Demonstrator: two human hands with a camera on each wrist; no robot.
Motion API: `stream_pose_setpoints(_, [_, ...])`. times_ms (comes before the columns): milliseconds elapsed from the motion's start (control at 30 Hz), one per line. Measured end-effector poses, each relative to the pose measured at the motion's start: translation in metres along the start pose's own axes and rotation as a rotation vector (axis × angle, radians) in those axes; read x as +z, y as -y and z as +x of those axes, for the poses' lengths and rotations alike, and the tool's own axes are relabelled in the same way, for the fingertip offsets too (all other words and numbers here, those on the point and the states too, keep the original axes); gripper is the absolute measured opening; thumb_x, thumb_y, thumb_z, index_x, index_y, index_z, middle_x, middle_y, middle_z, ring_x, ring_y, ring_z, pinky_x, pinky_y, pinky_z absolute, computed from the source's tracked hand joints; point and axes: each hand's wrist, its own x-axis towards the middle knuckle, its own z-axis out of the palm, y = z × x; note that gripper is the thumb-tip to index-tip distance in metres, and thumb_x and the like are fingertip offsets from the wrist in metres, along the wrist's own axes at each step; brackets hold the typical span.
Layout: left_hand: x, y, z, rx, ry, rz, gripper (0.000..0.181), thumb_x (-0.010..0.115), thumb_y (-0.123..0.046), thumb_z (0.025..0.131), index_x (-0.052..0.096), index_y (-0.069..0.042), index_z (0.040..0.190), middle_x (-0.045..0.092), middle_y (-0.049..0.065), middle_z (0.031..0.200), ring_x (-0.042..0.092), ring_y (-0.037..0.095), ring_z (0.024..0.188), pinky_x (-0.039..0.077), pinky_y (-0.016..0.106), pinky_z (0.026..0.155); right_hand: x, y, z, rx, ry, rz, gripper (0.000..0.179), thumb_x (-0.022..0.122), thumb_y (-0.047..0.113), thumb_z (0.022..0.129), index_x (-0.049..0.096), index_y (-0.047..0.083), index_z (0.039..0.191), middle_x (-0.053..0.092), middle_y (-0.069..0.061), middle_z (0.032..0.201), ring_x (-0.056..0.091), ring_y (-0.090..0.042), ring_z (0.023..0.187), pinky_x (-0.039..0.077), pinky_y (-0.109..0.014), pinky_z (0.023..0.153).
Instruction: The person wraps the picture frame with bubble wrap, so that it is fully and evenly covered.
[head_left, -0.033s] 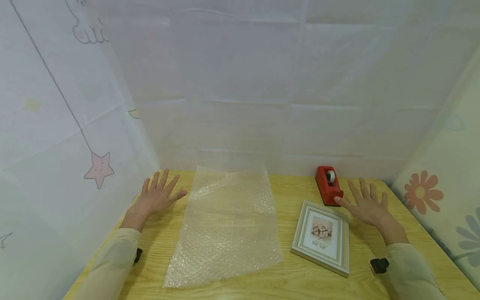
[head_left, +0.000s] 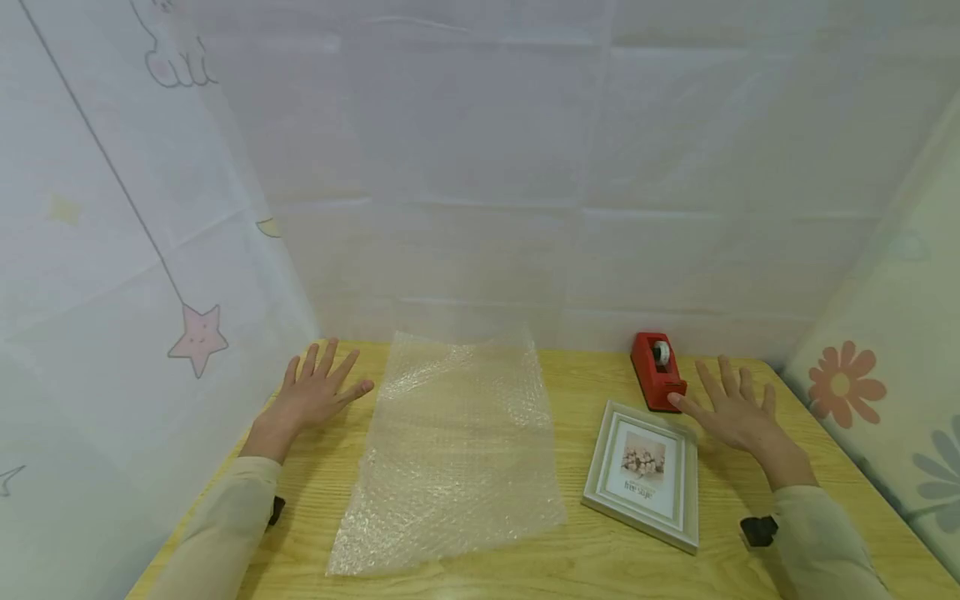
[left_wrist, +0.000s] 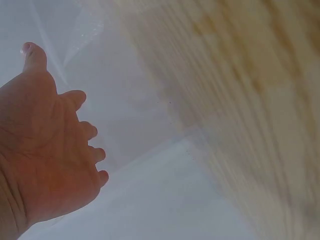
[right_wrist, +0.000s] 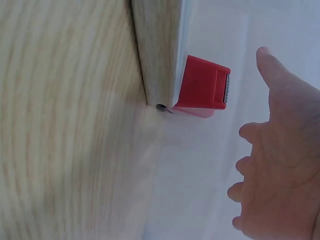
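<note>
My left hand hovers palm down with fingers spread, left of a sheet of bubble wrap that lies flat across the middle of the table. In the left wrist view the palm holds nothing. On the other side, my right hand is raised with spread fingers, beside a picture frame lying face up. The frame has a silver-white border and a flower print. Behind it stands a red tape dispenser with a white roll; the right thumb overlaps its front edge in the head view.
The wooden table runs back to a pale cloth wall. More printed cloth hangs along the left and right sides. A dark wrist device sits at the right cuff.
</note>
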Motion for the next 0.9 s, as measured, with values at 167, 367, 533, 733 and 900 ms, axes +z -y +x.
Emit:
stream_pose_setpoints(167, [0.000,-0.004,0.003,0.032,-0.042,-0.016,0.088,0.035,-0.069,0.102,0.018,-0.010,0.164,-0.008,0.025,0.166,-0.008,0.053,0.148,-0.006,0.072,0.110,-0.004,0.014,0.007,-0.037,-0.071,-0.021,0.101,0.041,0.073,0.098,0.003,0.007,0.164,-0.018,-0.026,0.164,-0.017,-0.058,0.143,-0.017,-0.075,0.102])
stream_pose_setpoints(367, [0.009,-0.041,-0.014,0.142,-0.175,-0.072,0.081,0.047,-0.062,0.102,0.029,-0.010,0.162,0.016,0.030,0.162,0.015,0.057,0.144,0.009,0.073,0.109,0.001,0.046,0.011,-0.239,-0.115,0.001,0.089,0.057,0.057,0.099,0.026,0.000,0.160,0.012,-0.031,0.163,0.006,-0.059,0.145,0.001,-0.075,0.108])
stream_pose_setpoints(533, [-0.007,-0.101,-0.045,0.170,-0.171,0.036,0.074,0.061,-0.053,0.099,0.042,-0.009,0.156,0.044,0.029,0.147,0.045,0.053,0.128,0.036,0.070,0.096,0.005,0.094,0.032,-0.487,-0.042,0.019,0.077,0.062,0.051,0.099,0.038,0.007,0.158,0.022,-0.021,0.164,0.017,-0.046,0.148,0.009,-0.070,0.112])
stream_pose_setpoints(733, [-0.019,-0.171,-0.073,0.151,0.125,0.008,0.071,0.060,-0.060,0.097,0.053,-0.014,0.149,0.053,0.021,0.142,0.053,0.047,0.122,0.042,0.069,0.092,0.017,0.154,0.071,-0.767,0.067,-0.074,0.077,0.069,0.048,0.096,0.040,0.009,0.157,0.027,-0.017,0.163,0.021,-0.041,0.148,0.019,-0.066,0.113])
stream_pose_setpoints(900, [-0.012,-0.198,-0.084,0.163,0.222,0.017,0.087,0.065,-0.072,0.084,0.051,-0.019,0.151,0.047,0.021,0.149,0.053,0.050,0.121,0.040,0.074,0.090,0.035,0.187,0.102,-0.853,0.192,-0.156,0.088,0.070,0.057,0.091,0.037,0.012,0.159,0.023,-0.016,0.165,0.016,-0.041,0.150,0.015,-0.063,0.115])
